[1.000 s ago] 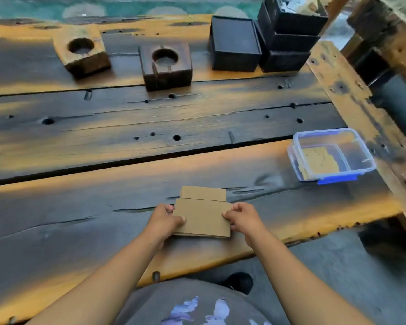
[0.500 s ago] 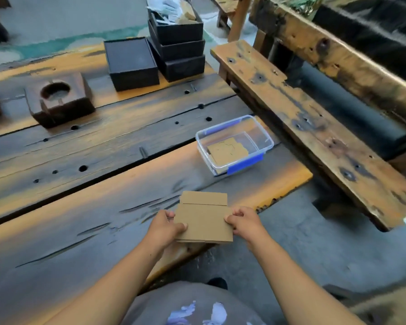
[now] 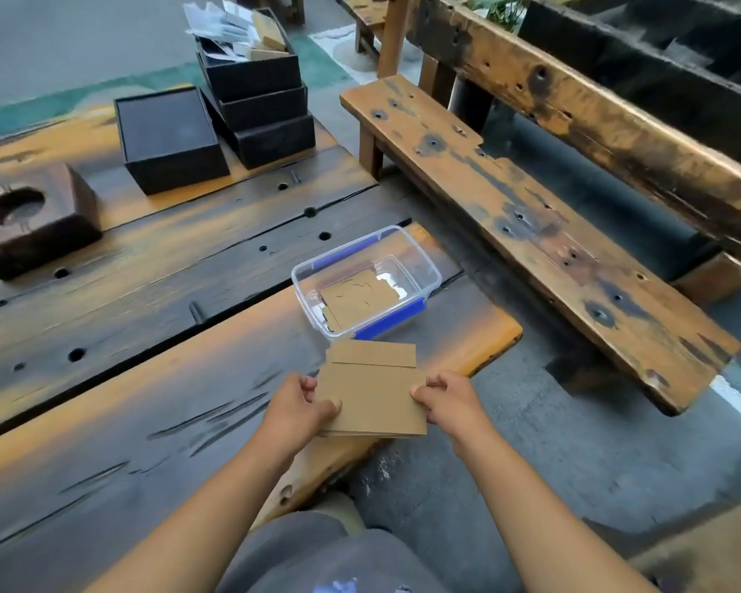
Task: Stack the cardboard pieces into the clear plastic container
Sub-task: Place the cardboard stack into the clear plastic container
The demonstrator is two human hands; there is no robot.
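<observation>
Cardboard stack held in both hands, container just beyond

Cardboard pieces (image 3: pixel 373 395) sit lower centre of frame, a thin flat stack pinched at its two side edges. Left hand (image 3: pixel 294 415) grips the left edge: thumb on top near the lower left corner, fingers curled under. Right hand (image 3: pixel 450 400) grips the right edge, fingers folded down over it, thumb not clearly visible. Stack is roughly level, held over the near edge of the wooden table (image 3: pixel 146 413); a narrower piece sticks out at its far side. Both forearms come up from the bottom of frame, converging on the stack, wrists straight.

Clear plastic container (image 3: pixel 420 267) stands open on the table just above the stack in frame, blue clips on its long sides. One cardboard piece (image 3: pixel 358 299) already lies flat on its floor.

Upper left: black boxes (image 3: pixel 167 139), dark wooden block (image 3: pixel 35 216) with round hole. Right side: wooden bench (image 3: pixel 531 233).
</observation>
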